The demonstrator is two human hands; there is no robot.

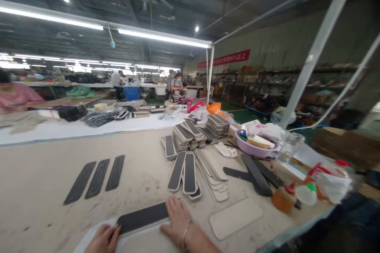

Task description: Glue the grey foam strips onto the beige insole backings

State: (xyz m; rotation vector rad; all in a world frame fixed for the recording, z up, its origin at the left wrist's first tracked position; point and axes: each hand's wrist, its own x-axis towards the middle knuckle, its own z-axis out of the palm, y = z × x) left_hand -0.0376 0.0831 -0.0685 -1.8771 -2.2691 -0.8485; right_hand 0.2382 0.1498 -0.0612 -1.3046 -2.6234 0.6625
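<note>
A long dark grey rounded panel (144,217) lies crosswise in front of me, over white sheet material (97,229) and a pale piece at the near edge. My left hand (102,239) is closed on the panel's left end, thumb and forefinger pinching its corner. Across its right end lies my right hand (181,223), fingers at the far edge and thumb at the near side, gripping it. To the right rests a blank beige rounded panel (236,218). Beyond my hands are dark panels with pale borders (190,174) and a fan of beige pieces (212,174).
Three dark strips (97,178) lie at left. Stacks of bordered panels (182,136) stand farther back. At right are dark curved pieces (257,174), a purple basin (255,149), a glass jar (291,148) and an amber squeeze bottle (284,199). Other people work in the background.
</note>
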